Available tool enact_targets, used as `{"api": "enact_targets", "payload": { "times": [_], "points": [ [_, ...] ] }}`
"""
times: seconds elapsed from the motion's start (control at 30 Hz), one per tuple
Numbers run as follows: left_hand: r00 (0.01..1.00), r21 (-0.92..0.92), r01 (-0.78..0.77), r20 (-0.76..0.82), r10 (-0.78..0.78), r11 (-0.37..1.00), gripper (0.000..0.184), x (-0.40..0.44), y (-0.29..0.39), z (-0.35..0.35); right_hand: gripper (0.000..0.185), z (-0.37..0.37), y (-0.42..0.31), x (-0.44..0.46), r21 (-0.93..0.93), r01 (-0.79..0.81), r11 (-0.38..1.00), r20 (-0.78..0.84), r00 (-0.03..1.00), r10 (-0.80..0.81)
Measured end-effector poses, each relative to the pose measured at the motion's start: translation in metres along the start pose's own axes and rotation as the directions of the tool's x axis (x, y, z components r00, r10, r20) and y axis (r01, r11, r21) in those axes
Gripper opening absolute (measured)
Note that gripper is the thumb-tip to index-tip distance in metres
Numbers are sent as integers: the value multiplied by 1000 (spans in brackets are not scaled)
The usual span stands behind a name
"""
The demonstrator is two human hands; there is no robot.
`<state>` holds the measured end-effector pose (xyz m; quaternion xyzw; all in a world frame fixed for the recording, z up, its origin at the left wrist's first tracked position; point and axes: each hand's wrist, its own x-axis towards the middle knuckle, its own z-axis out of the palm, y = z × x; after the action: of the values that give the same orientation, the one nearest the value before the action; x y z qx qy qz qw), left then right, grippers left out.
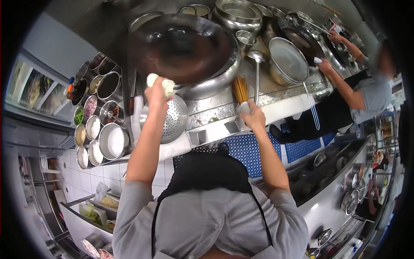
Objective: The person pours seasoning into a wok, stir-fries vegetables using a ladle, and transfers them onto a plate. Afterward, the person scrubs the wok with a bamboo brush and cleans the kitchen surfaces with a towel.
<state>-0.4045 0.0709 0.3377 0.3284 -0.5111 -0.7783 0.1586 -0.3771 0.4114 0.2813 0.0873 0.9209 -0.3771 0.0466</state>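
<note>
Your left hand (pixel 158 91) clutches cloth (pixel 168 88) beside the wok (pixel 185 54), likely against heat; your right hand (pixel 254 117) grips a brush (pixel 241 90).

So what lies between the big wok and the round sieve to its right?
In the head view, a ladle and a small metal container.

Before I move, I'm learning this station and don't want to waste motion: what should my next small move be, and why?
Probably bring the right hand left so the bristle brush comes over the wok. Its bristles point away from you, outside the wok's rim, while the left hand already has a pale cloth at the near-left edge.
</note>
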Motion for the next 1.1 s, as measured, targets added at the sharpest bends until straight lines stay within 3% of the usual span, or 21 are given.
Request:
{"api": "enact_targets", "payload": {
  "times": [0.07,0.17,0.23,0.3,0.4,0.47,0.5,0.57,0.67,0.77,0.83,0.87,0.9,0.93,0.97,1.0,1.07,1.1],
  "points": [
    [995,-95,96,39,-92,991,25,2,-5,14,63,12,10,-9,-177,135,975,-75,986,-151],
    [983,-184,179,68,-169,966,27,-1,-24,39,64,9,17,-26,-134,90,987,45,995,-84],
    [988,-278,155,68,-141,948,23,7,-42,55,64,9,29,-48,-150,93,984,-43,994,-100],
    [980,-312,197,79,-182,929,22,12,-50,68,60,12,44,-75,-208,214,954,-276,923,-268],
    [970,-349,244,94,-225,905,25,18,-62,82,56,16,70,-128,-213,160,964,-313,923,-223],
    [959,-351,285,107,-264,892,30,24,-63,86,58,27,106,-172,-186,-29,982,-241,970,-17],
    [957,-284,288,116,-265,915,20,22,-62,89,58,32,123,-197,-174,-123,977,-200,976,87],
    [950,-237,310,121,-289,921,20,24,-61,87,60,41,147,-246,-151,-282,948,-167,952,257],
    [916,-193,319,313,-250,928,27,19,-61,70,66,57,184,-311,-173,-515,839,-160,856,492],
    [822,-11,281,520,-234,960,33,-9,-65,36,64,59,202,-340,-145,-628,764,-77,777,625],
    [723,98,343,608,-329,934,38,-33,-82,21,62,58,212,-342,-125,-596,793,-79,803,591],
    [690,317,79,666,-282,945,54,-43,-96,14,62,57,220,-336,-114,-556,823,-76,831,551],
    [710,468,-294,691,-138,833,58,-51,-111,6,61,53,228,-327,-108,-512,852,-76,859,507],
    [671,550,-606,741,-2,575,63,-58,-124,-4,58,54,238,-316,-52,-439,897,-73,897,435],
    [564,533,-815,820,96,230,68,-72,-133,-6,56,49,245,-308,-1,-380,925,-99,920,379],
    [590,571,-792,807,35,216,72,-95,-130,-4,52,34,245,-297,-131,-354,926,-15,935,355],
    [491,486,-871,863,-118,-73,65,-99,-148,-5,50,3,213,-289,-32,-292,956,-131,949,285],
    [519,502,-848,852,-70,-171,63,-95,-163,-1,50,-9,210,-286,-46,-279,959,-210,942,263]
  ]
}}
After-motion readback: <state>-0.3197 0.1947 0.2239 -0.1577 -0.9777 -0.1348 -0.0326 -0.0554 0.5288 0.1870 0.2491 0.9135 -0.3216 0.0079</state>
